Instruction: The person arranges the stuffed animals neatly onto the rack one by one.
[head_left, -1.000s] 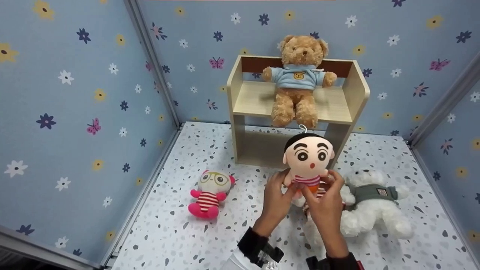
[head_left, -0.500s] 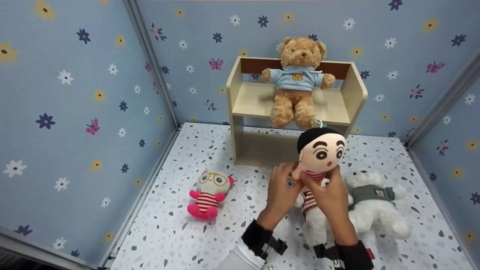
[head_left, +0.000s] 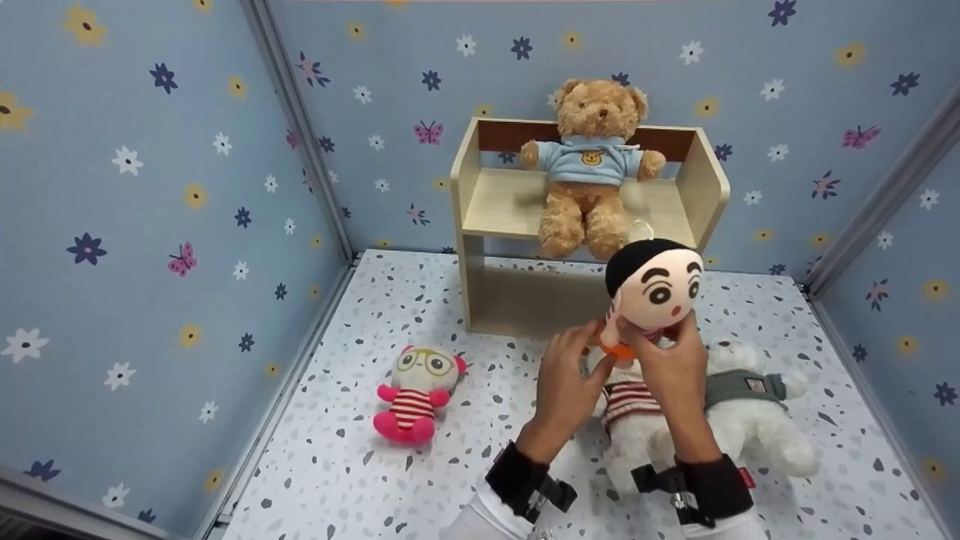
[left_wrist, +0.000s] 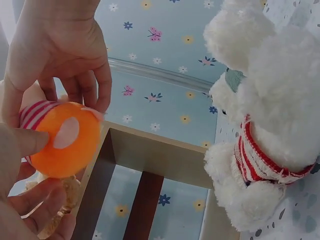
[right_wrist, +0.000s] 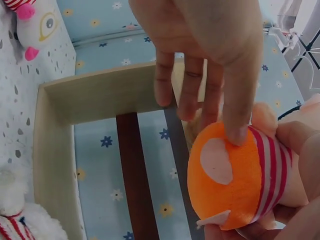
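Both hands (head_left: pixel 564 386) (head_left: pixel 676 367) grip the doll (head_left: pixel 657 289); red wrist tag (head_left: pixel 745 478) illegible from here; upper shelf (head_left: pixel 506 202) holds brown bear (head_left: pixel 589 166).

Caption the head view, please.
Left hand and right hand hold a black-haired plush doll in front of a beige wooden shelf.

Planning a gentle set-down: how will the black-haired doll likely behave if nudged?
The black-haired doll may tip easily, since its head looks bulky. Its rounded orange bottom could let it rock or roll. Its plush look suggests it is probably soft and light.
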